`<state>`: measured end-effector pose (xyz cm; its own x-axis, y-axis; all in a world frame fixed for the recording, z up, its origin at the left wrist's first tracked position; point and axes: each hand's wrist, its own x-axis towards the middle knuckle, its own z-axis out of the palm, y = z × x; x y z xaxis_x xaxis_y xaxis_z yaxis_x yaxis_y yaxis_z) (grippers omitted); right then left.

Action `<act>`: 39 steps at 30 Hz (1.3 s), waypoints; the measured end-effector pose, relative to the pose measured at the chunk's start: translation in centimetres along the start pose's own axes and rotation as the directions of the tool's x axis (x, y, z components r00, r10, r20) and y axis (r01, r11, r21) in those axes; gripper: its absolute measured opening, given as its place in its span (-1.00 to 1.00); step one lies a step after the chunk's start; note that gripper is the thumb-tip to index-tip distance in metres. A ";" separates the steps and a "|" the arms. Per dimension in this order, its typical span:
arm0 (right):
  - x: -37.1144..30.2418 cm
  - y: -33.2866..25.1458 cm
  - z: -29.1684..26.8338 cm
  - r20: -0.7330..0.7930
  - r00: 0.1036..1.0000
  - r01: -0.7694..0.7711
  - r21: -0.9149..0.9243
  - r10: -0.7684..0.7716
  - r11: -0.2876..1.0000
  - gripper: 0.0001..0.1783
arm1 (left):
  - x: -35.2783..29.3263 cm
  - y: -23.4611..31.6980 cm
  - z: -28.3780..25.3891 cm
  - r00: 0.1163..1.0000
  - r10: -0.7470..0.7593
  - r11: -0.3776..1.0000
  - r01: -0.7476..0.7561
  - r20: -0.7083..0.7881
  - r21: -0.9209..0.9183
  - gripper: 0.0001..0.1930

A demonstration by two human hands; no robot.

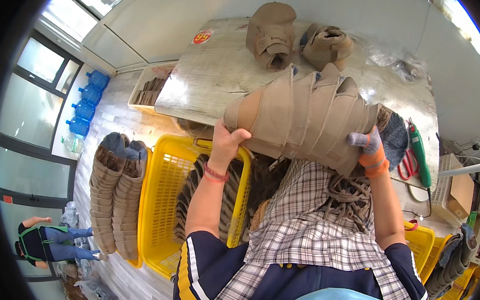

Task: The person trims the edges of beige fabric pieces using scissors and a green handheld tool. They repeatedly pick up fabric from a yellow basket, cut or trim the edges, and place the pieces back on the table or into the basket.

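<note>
Above my lap, at the table's near edge, I hold a row of nested tan shoe uppers point(313, 119) sideways between both hands. My left hand point(228, 141) grips the rounded left end, its thumb on the near side. My right hand point(369, 149), partly covered in grey and orange fabric, clasps the row's right end. Dark fleece lining point(392, 134) shows beyond that end. Farther back on the table stand two more tan uppers, one with a tall flap point(270, 28) and one with its fleece opening upward point(329, 45).
Right of the row lie red-handled scissors point(408, 164) and a green corded tool point(419, 152). A yellow basket point(157, 200) with stacked uppers stands at my left, beside two tall stacks of uppers point(105, 197). Clear plastic point(399, 63) lies far right; another person point(47, 243) stands far left.
</note>
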<state>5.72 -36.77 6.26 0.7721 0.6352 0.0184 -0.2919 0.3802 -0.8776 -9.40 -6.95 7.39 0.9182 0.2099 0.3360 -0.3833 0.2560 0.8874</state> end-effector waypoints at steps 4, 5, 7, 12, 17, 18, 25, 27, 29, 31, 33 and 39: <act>2.6 -0.7 -1.3 0.033 0.999 0.020 -0.172 -0.015 0.985 -0.29 | 2.5 -3.5 -2.9 0.996 -0.053 0.998 0.051 -0.065 -0.041 -0.48; 3.6 0.0 -2.0 0.000 1.000 -0.016 -0.234 0.017 0.972 -0.30 | 2.5 -5.3 -4.2 0.988 -0.113 0.993 0.109 -0.102 -0.041 -0.47; 5.4 1.7 -3.5 -0.092 0.992 -0.116 -0.344 0.089 0.932 -0.31 | 2.2 -9.5 -7.2 0.958 -0.248 0.965 0.257 -0.143 0.051 -0.46; 6.9 0.8 -3.0 -0.066 0.993 -0.116 -0.393 0.098 0.912 -0.33 | 1.2 -6.9 -6.0 0.840 -0.375 0.901 0.430 -0.392 0.061 -0.54; 4.4 1.6 -2.8 -0.130 0.991 -0.031 -0.397 -0.023 0.917 -0.44 | 4.6 -2.9 -6.4 0.875 0.183 0.544 0.290 -0.449 0.787 -0.64; 4.0 1.8 -2.6 -0.166 0.986 -0.048 -0.362 -0.014 0.931 -0.46 | 6.3 -2.0 -5.3 0.911 0.272 0.414 0.181 -0.311 0.892 -0.65; 1.7 3.9 -3.4 -0.338 0.916 0.051 -0.434 -0.216 0.899 -0.42 | 25.9 -6.2 7.7 0.855 0.273 0.275 -0.508 0.440 0.816 -0.75; 0.5 3.1 -3.2 -0.364 0.894 0.095 -0.418 -0.263 0.903 -0.44 | 30.0 -10.1 8.3 0.910 -0.033 0.215 -0.398 0.414 0.892 -0.60; -0.9 3.4 -4.4 -0.377 0.883 0.097 -0.436 -0.279 0.895 -0.46 | 32.6 -12.2 10.4 0.882 -0.423 -0.063 -0.259 0.209 0.964 -0.51; -2.1 3.3 -5.1 -0.392 0.880 0.071 -0.450 -0.268 0.890 -0.51 | 33.5 -14.3 10.3 0.850 -0.516 -0.159 -0.216 0.105 0.963 -0.50; -3.0 4.4 -6.0 -0.420 0.876 0.048 -0.413 -0.237 0.910 -0.56 | 34.0 -15.2 9.4 0.876 -0.474 -0.171 -0.187 0.086 0.967 -0.50; -4.0 2.7 -6.9 -0.473 0.840 0.115 -0.323 -0.266 0.939 -0.72 | 33.3 -11.4 4.5 0.971 -0.240 0.444 0.103 0.007 0.890 -0.60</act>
<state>5.72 -42.94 0.47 0.9932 0.1144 0.0221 -0.0028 0.2131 -0.9770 26.03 -7.11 9.93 0.9840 0.1357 0.1156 0.0137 -0.7044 0.7097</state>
